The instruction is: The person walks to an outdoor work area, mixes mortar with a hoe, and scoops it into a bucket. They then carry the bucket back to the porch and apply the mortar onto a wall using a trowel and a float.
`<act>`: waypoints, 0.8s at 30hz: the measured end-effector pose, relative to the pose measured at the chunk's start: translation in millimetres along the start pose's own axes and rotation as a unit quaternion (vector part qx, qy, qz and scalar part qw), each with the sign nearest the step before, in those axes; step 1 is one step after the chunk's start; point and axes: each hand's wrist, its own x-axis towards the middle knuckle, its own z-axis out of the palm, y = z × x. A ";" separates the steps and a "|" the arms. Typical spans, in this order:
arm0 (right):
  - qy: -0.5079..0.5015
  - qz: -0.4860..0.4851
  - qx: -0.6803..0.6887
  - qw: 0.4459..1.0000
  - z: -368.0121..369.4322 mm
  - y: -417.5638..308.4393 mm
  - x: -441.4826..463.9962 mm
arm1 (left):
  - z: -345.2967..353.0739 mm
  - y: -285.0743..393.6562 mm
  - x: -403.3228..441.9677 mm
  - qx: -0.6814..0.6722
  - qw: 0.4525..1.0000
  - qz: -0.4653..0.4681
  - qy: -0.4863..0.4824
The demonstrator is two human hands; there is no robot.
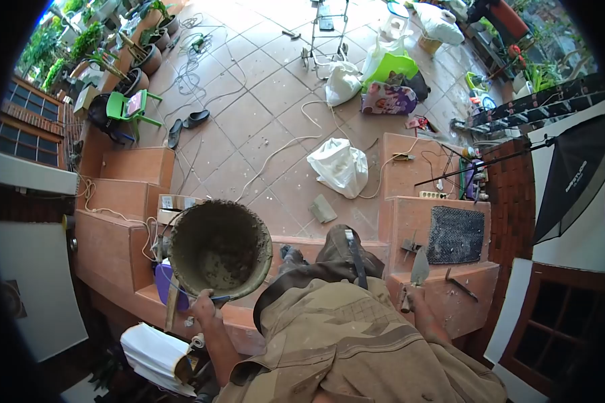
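Green plastic is forming a small chair [136, 107], standing well beyond the bucket [220, 245] and to its left. Dark sandals [185, 124] are lying beyond the bucket too, nearer its line, while a cardboard box [177, 201] is showing just behind its far left edge.

Next comes the bucket itself, tilting its mouth up toward the camera. At its near edge the left hand [208, 306] is holding on, fingers clamped there – on rim or handle, I cannot tell. Grey mixture is coating the inner wall and lying in clumps at the bottom, so the bucket seems far from full; whether the mixture is running out or only being started is not showing.

Right of the bucket, a flat grey piece [323, 209] is lying on the floor, with a white bag [339, 168] slumping beyond it.

Farther right of the bucket, the right hand [415, 295] is gripping a trowel [419, 269], fingers closed around its handle. Its blade is pointing away, carrying no visible heap – apparently no scoop is being moved. Past it, rightmost from the bucket, a dark mat [456, 234] and a bent bar [462, 286] are resting.
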 end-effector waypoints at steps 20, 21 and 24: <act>-0.072 -0.047 -0.174 0.981 474.5 -405.8 164.9 | 398.5 145.0 402.7 0.094 0.946 0.179 -0.255; -0.071 -0.141 -0.191 0.969 491.2 -438.8 155.9 | 416.0 161.5 414.7 0.180 0.891 0.294 -0.296; -0.043 -0.293 -0.240 0.924 528.4 -553.9 119.6 | 503.3 199.5 472.4 0.260 0.758 0.473 -0.366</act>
